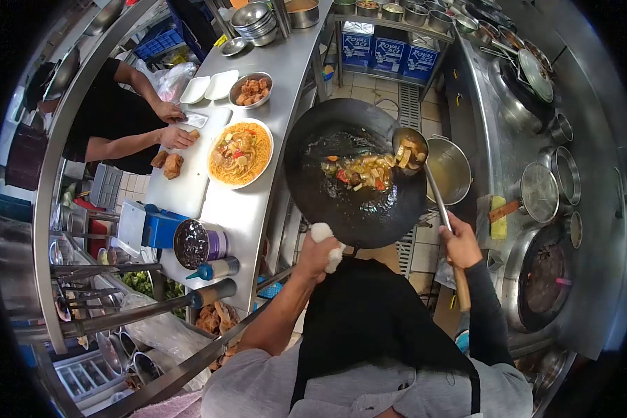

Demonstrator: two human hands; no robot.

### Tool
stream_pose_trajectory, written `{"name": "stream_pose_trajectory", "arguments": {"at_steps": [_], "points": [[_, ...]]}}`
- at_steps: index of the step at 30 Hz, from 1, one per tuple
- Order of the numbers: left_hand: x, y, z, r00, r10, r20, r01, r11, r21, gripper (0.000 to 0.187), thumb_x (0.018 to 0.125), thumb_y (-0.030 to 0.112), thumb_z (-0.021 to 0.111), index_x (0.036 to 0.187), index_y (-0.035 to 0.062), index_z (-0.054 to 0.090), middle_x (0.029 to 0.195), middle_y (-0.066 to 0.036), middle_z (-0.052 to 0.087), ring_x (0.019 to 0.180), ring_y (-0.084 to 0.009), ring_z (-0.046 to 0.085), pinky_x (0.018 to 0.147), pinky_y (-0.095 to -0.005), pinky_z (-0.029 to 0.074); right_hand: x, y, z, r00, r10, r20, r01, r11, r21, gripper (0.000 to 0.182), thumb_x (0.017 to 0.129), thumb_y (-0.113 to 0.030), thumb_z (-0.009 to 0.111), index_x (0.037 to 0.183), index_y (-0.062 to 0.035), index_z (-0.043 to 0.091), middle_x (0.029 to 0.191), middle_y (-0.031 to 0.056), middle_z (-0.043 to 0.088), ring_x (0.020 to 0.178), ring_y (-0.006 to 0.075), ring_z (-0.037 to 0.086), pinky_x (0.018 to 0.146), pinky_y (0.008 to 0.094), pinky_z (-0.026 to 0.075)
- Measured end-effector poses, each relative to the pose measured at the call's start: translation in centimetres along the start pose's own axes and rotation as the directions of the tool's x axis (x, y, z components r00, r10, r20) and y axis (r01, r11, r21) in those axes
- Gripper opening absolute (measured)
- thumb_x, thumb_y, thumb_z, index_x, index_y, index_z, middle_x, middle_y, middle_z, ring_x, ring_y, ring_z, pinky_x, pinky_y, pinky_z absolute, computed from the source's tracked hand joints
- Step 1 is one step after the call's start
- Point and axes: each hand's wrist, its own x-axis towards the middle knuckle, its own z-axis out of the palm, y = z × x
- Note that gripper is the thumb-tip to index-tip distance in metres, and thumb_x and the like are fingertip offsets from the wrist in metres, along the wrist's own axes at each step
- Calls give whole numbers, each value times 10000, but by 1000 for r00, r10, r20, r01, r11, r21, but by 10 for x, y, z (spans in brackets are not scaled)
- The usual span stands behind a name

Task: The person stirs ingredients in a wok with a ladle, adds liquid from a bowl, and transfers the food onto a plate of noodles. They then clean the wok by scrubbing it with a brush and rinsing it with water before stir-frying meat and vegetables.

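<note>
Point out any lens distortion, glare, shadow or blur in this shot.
Head view: strong wide-angle distortion bows the steel post at left, and black fills the corners; bright glints dot the dark wok; a pale sheen lies on the steel counter; lettering on the blue boxes is readable, so no heavy blur there.

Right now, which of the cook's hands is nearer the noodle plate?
Left. The left hand, holding a white cloth at the edge of the wok, is below and right of the noodle plate in view; the right hand, gripping the ladle, is farther right.
</note>
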Motion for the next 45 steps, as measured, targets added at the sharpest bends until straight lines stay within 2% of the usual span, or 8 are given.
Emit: {"name": "stream_pose_trajectory", "arguments": {"at_steps": [6, 13, 14, 19, 39, 41, 43, 45], "points": [[54, -33, 7, 994, 106, -32, -103, 990, 98, 121, 716, 23, 634, 827, 5, 590, 738, -30, 591, 609, -140, 582, 514, -303, 461, 7, 9, 78, 879, 283, 383, -442, 783, 437, 86, 967, -145, 515, 1042, -117, 485, 613, -13, 446, 384, 93, 377, 342, 272, 327], [82, -57, -29, 978, 29, -208, 25, 968, 251, 426, 725, 91, 661, 1088, -51, 488, 929, -142, 595, 668, -177, 612, 522, -318, 481, 11, 22, 96, 607, 48, 794, -778, 241, 580, 185, 1011, -175, 434, 1181, -140, 499, 617, -13, 421, 383, 63, 357, 319, 249, 305], [83, -59, -38, 992, -14, -125, 33, 987, 157, 396, 734, 97, 662, 1068, -41, 501, 896, -129, 597, 656, -178, 612, 517, -320, 485, 12, 17, 97, 607, 39, 794, -766, 297, 570, 386, 1043, -232, 387, 1411, -118, 405, 624, -33, 365, 382, 35, 343, 325, 233, 334], [56, -18, -56, 976, -197, 97, 205, 975, -81, 140, 779, 74, 649, 899, 25, 595, 768, -56, 611, 611, -147, 612, 475, -320, 485, 3, -37, 99, 624, 70, 778, -739, 375, 559, 280, 1010, -164, 434, 1280, -124, 493, 595, -19, 399, 366, 55, 330, 304, 224, 265], [65, 18, -46, 931, 115, 346, 3, 946, -324, 253, 805, 45, 662, 1053, 40, 619, 899, -59, 659, 784, -154, 652, 693, -300, 528, 48, -183, 254, 777, -112, 619, 49, 992, 118, 531, 938, -59, 536, 1448, -41, 389, 659, 7, 522, 424, 71, 435, 389, 219, 344], [61, 19, -43, 948, 151, 279, -53, 943, -329, 257, 811, 47, 659, 1065, 40, 618, 920, -55, 659, 786, -151, 647, 684, -299, 524, 59, -165, 261, 780, -209, 590, 253, 968, 9, 564, 908, -65, 567, 1441, -11, 389, 682, 88, 604, 456, 177, 543, 441, 282, 421], [57, 22, -43, 961, 181, 209, -106, 939, -327, 262, 818, 49, 657, 1077, 41, 617, 942, -52, 658, 788, -148, 642, 676, -298, 521, 63, -152, 265, 528, -708, 469, 849, 458, -263, 616, 858, -50, 588, 1435, 8, 380, 752, 208, 642, 562, 342, 623, 525, 394, 488], [57, 24, -45, 975, 25, 219, 27, 972, -234, 278, 834, 57, 644, 1109, 36, 608, 974, -56, 651, 833, -145, 633, 701, -294, 513, 51, -164, 265, 591, -645, 485, 807, 479, -347, 633, 834, -47, 599, 1429, 7, 389, 823, 247, 642, 647, 386, 633, 598, 416, 503]]}}
